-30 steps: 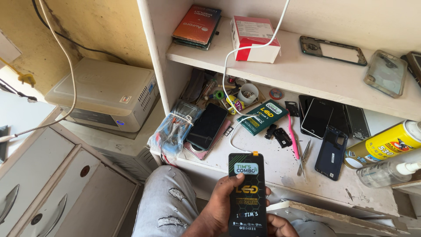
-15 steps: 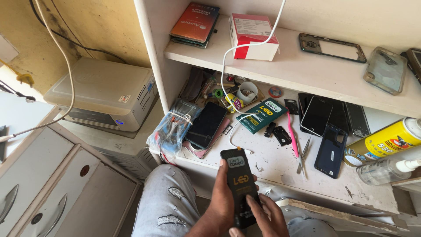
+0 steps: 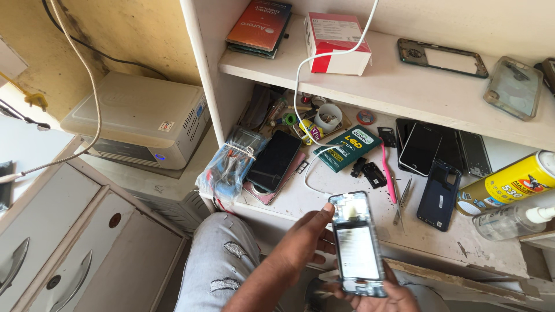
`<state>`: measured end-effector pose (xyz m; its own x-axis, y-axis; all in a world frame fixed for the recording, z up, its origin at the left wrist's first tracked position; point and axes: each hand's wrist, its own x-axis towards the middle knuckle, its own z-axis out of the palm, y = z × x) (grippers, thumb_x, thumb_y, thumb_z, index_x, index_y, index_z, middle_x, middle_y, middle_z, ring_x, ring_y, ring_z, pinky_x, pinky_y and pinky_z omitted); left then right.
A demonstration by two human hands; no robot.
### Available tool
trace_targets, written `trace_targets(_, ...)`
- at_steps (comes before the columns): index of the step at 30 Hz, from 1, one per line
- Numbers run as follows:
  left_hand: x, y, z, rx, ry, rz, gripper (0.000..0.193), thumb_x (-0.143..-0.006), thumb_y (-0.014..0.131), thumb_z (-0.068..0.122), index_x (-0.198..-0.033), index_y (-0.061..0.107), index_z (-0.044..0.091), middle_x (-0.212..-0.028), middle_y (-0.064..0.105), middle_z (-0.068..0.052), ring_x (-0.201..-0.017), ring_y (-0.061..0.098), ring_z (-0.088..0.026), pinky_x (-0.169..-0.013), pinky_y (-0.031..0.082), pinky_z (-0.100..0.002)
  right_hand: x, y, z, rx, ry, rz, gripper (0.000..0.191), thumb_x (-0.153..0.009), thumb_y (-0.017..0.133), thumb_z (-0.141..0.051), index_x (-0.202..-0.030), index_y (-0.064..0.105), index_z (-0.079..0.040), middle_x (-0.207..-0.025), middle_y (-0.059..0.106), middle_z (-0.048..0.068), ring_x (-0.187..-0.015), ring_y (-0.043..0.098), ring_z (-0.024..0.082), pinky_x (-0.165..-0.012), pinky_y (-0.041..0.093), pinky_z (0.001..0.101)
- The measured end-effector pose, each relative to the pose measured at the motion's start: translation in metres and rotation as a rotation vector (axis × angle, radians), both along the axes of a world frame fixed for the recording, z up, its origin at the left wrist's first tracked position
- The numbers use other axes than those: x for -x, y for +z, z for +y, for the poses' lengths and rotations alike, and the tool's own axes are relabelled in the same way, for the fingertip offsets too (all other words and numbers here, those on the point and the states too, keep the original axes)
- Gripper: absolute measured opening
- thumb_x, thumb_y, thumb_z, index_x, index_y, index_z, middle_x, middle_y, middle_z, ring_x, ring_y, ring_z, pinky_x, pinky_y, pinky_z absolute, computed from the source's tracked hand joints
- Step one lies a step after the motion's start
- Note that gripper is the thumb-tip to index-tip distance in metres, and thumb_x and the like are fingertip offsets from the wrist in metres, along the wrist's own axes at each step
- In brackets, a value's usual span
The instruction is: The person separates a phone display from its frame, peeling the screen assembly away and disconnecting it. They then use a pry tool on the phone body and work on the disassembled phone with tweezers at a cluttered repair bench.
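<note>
1. While both hands are raised over the lap, the phone frame (image 3: 356,244) sits between them, below the front edge of the counter (image 3: 347,193) and slightly tilted, its open inner side facing the camera.
2. Left hand (image 3: 303,240): comes in from lower left; its thumb tip touches the frame's upper left corner and its fingers lie along the left edge. Grip closed, pinching the frame.
3. Right hand (image 3: 378,297): mostly cut off by the picture's bottom edge; it cups the frame's lower end from beneath. Grip closed on the frame; individual fingers cannot be told apart.
4. Counter, near the frame: pink tool (image 3: 388,179) and metal tweezers (image 3: 403,199) just right of it; dark blue back cover (image 3: 438,196) further right; green packet (image 3: 347,147) behind.
5. Counter, left part: black phone (image 3: 274,160) lying on a pinkish case, beside a clear plastic bag (image 3: 225,167).
6. Counter, right edge: yellow can (image 3: 509,182) lying on its side, clear bottle (image 3: 514,219) beside it.
7. Upper shelf: red and white box (image 3: 338,43), with a white cable (image 3: 300,86) hanging past it.
8. Grey torn jeans (image 3: 219,266) show below the counter.
</note>
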<state>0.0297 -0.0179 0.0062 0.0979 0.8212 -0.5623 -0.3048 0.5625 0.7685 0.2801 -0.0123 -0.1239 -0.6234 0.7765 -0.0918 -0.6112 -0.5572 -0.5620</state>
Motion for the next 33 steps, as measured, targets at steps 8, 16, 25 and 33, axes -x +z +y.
trace_targets(8,-0.006,-0.012,-0.005,-0.238,0.112,-0.238,0.03,-0.093,0.072,0.033,-0.108,0.063,0.008,-0.096,0.07,-0.001,-0.089,0.067,-0.011,-0.081,0.055,-0.029,0.002,0.047,-0.014,0.187,0.067,0.017,0.084,-0.088,0.06,-0.04,-0.154,0.029,0.002,-0.141,0.049,0.042,-0.115,0.063,0.051,-0.094,0.051,0.0583)
trace_targets(16,-0.025,-0.009,-0.017,-0.224,0.131,-0.586,0.033,-0.095,0.069,0.022,-0.123,0.065,0.003,-0.112,0.074,-0.017,-0.085,0.07,-0.023,-0.061,0.053,-0.03,0.023,0.058,-0.028,0.25,0.151,0.052,0.084,-0.089,0.055,-0.044,-0.151,0.028,0.007,-0.136,0.054,0.039,-0.114,0.065,0.05,-0.097,0.052,0.0564)
trace_targets(25,-0.025,-0.026,-0.016,-0.13,0.054,-1.088,0.057,-0.11,0.048,0.037,-0.138,0.053,-0.012,-0.117,0.068,-0.029,-0.106,0.071,-0.039,-0.091,0.065,-0.049,0.031,0.064,-0.03,0.206,0.219,-0.044,0.079,-0.093,0.04,-0.046,-0.157,0.029,-0.003,-0.128,0.06,0.043,-0.109,0.07,0.051,-0.099,0.053,0.0575)
trace_targets(33,-0.025,-0.025,-0.014,-0.1,0.136,-0.957,0.048,-0.107,0.039,0.043,-0.134,0.054,0.006,-0.117,0.071,-0.02,-0.107,0.071,-0.034,-0.088,0.064,-0.048,0.023,0.055,-0.02,0.355,0.281,-0.179,0.086,-0.089,0.034,-0.065,-0.159,0.036,-0.015,-0.125,0.064,0.038,-0.107,0.071,0.049,-0.095,0.056,0.0581)
